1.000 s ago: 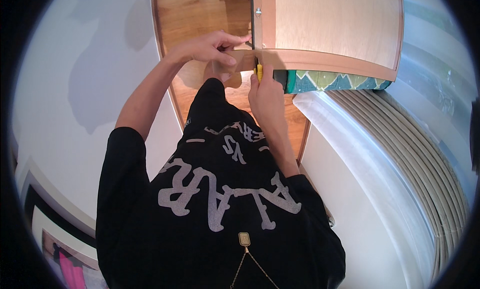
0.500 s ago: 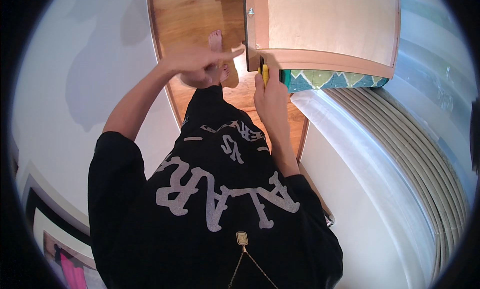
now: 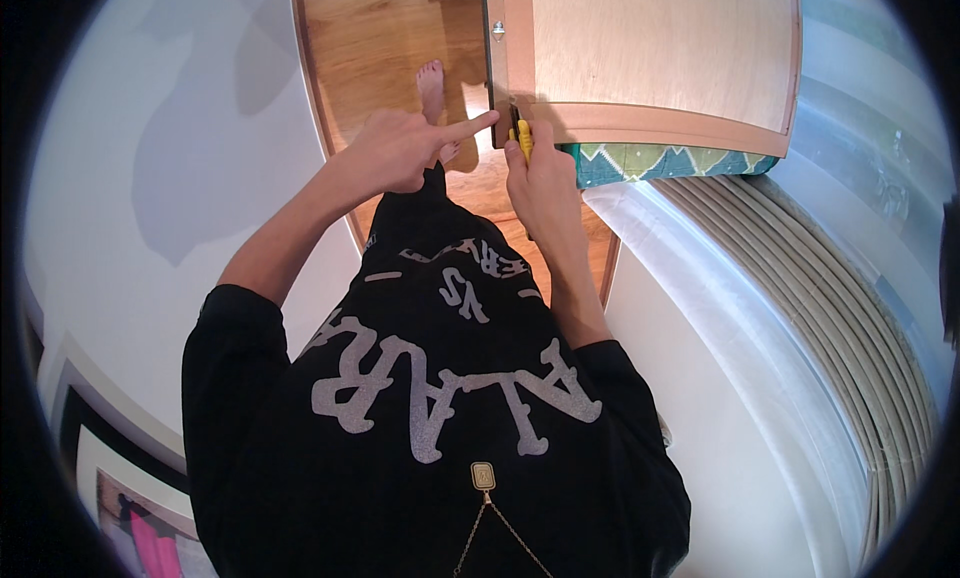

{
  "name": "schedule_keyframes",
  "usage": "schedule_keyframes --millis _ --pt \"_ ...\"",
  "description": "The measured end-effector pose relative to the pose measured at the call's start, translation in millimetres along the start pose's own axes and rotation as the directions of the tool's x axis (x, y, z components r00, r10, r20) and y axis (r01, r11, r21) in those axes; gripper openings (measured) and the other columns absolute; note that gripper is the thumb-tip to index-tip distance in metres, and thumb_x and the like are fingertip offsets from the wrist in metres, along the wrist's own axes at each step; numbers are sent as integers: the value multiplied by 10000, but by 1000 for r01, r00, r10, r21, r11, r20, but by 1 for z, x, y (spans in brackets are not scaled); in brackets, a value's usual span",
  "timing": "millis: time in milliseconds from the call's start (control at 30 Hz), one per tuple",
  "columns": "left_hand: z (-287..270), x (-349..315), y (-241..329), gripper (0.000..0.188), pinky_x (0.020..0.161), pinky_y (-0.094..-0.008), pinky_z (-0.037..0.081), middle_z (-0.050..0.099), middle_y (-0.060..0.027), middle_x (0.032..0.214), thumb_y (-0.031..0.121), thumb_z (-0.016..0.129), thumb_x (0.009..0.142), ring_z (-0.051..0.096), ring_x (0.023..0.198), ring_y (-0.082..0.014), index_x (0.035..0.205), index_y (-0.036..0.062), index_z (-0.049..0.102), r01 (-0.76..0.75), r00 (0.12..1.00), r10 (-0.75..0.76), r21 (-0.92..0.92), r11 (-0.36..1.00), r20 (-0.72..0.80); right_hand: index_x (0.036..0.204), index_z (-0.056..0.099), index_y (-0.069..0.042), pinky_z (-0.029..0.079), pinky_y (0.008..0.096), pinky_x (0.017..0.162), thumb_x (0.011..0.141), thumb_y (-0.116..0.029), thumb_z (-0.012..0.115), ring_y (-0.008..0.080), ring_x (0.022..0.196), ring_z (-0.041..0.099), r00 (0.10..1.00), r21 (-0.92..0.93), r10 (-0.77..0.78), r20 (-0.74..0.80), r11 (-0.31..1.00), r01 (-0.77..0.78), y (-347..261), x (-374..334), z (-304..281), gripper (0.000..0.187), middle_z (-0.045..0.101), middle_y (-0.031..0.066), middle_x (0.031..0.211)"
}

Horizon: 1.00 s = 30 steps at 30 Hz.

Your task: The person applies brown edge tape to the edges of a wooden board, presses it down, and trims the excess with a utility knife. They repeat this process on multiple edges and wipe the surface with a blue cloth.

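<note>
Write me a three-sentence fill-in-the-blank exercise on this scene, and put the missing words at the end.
1. The right hand grips a small tool coloured black and ____.
2. The left hand stretches its ____ finger toward the framed panel.
3. The lettered shirt is mainly ____.

Missing words: yellow; index; black.

Soft grey shadows (image 3: 190, 183) mark the brightly lit white wall (image 3: 90, 228) at left; pale glare (image 3: 480, 102) whitens the wood floor (image 3: 375, 38) at upper centre. Fisheye distortion bows the pleated curtain (image 3: 815, 288) at right; 4 corners go black.
</note>
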<state>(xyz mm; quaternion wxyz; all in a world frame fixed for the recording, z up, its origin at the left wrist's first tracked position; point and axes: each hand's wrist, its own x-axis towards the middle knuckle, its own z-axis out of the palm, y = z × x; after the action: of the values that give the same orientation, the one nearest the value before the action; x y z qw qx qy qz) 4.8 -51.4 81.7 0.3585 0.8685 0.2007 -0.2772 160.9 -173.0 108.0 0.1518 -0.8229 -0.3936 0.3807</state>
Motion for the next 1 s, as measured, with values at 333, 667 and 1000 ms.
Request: schedule_keyframes --millis 333,667,1000 --pt "-19 -2 5 1048 563 -345 480 676 4 715 -26 708 706 676 678 -190 1519 460 259 57 998 -59 59 997 26 1140 434 9 493 588 695 961 -167 535 514 814 630 989 -84 113 91 991 -105 -10 0 -1 269 643 318 844" --pt "-66 -7 15 987 609 -392 521 664 -81 731 17 685 693 660 662 -283 1532 363 296 12 989 -7 -33 999 147 1376 370 3 529 485 704 946 -129 562 438 844 653 982 249 95 161 959 -134 9 -28 -23 489 643 293 1052" --pt "-153 124 91 728 685 -427 491 650 -83 857 24 619 759 626 751 -309 1444 229 482 -80 768 154 145 986 -622 1455 393 12 544 302 563 975 -119 594 151 642 661 909 258 160 -385 964 -61 157 13 -200 537 683 112 811"
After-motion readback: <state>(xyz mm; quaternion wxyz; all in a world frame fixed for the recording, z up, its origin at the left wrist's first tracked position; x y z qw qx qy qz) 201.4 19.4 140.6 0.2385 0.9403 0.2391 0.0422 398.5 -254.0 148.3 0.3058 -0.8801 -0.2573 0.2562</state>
